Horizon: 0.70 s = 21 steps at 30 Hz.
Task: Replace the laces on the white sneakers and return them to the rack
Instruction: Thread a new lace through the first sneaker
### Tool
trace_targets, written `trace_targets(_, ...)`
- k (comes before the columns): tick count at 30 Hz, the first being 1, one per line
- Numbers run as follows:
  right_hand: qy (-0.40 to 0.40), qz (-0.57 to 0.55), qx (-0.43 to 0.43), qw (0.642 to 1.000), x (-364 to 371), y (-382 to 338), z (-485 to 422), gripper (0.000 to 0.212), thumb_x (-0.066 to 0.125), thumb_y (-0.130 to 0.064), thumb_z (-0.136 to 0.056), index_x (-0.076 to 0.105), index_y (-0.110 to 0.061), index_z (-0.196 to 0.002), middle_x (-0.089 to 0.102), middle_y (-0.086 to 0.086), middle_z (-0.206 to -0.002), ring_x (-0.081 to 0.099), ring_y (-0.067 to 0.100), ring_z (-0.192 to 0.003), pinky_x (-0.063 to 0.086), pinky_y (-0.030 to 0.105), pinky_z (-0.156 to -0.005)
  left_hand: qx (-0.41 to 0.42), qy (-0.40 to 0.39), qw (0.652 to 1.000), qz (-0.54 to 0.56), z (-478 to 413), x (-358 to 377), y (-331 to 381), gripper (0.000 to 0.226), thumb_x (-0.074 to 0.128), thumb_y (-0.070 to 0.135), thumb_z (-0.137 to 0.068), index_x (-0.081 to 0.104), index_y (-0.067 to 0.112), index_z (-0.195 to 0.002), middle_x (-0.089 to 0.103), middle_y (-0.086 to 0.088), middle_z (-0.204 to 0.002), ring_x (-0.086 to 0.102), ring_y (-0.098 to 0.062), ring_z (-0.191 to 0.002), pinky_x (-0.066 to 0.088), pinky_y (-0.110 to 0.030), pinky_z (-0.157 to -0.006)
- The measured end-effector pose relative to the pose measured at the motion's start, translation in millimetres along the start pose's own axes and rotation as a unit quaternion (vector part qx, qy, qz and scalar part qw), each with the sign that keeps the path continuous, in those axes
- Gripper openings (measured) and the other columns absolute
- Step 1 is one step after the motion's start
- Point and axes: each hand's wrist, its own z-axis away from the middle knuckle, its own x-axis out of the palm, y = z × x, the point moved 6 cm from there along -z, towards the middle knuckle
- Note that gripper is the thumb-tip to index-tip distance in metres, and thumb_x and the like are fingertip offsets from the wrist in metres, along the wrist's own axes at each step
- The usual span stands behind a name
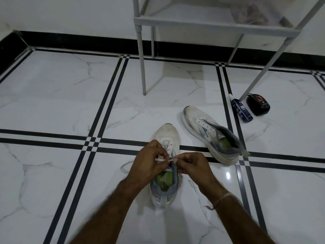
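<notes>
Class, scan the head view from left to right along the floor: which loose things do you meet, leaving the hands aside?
white lace → near sneaker → far sneaker → blue bottle → black case

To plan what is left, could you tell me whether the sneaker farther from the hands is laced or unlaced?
Unlaced: the far sneaker shows bare eyelets, with no lace crossing its open tongue area.
</notes>
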Motion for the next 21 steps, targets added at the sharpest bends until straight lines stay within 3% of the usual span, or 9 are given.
trace_targets(4,-0.006,-0.014,-0.002,1.000,1,1,1,0.010,0.073,-0.007,-0.092,0.079,-0.003,-0.098,0.079,0.015,-0.090,0.075,0.037,-0.090,0.062,0.048,-0.086,0.031,-0.040,0.996,-0.078,-4,6,5,0.010,0.078,0.023,-0.080,0.073,0.016,-0.085,0.053,0.007,-0.094,0.056,-0.009,-0.081,0.045,-0.025,-0.067)
trace_targets(7,-0.010,-0.015,-0.013,1.000,2,2,3,0.010,0.073,-0.007,-0.092,0.080,-0.004,-0.099,0.079,0.015,-0.089,0.075,0.037,-0.090,0.063,0.046,-0.085,0.006,-0.009,0.999,-0.053,-1,10,4,0.006,0.077,0.021,-0.081,0.073,0.017,-0.082,0.054,0.006,-0.093,0.057,-0.009,-0.080,0.043,-0.020,-0.067)
trace_targets(11,-0.023,-0.023,-0.027,0.999,2,2,4,0.013,0.071,-0.005,-0.093,0.079,-0.003,-0.103,0.079,0.013,-0.092,0.075,0.033,-0.092,0.060,0.032,-0.077,-0.025,0.024,0.999,-0.033,3,14,-2,0.006,0.077,0.023,-0.083,0.072,0.021,-0.081,0.055,0.009,-0.090,0.058,-0.006,-0.081,0.047,-0.019,-0.069)
trace_targets(16,-0.038,-0.051,-0.004,0.998,1,9,5,0.016,0.066,-0.002,-0.096,0.077,-0.003,-0.107,0.078,0.016,-0.098,0.074,0.032,-0.097,0.061,0.034,-0.084,-0.049,0.011,0.998,-0.025,3,14,-7,0.009,0.077,0.031,-0.086,0.069,0.030,-0.082,0.054,0.016,-0.090,0.058,-0.001,-0.085,0.044,-0.011,-0.071)
trace_targets(21,-0.025,0.023,-0.026,0.999,3,7,3,0.011,0.067,-0.004,-0.094,0.073,-0.009,-0.087,0.073,0.012,-0.081,0.066,0.022,-0.075,0.056,0.035,-0.073,-0.049,-0.026,0.998,-0.030,0,12,-14,0.009,0.079,0.038,-0.082,0.074,0.031,-0.084,0.058,0.017,-0.092,0.058,0.000,-0.088,0.047,-0.021,-0.075)
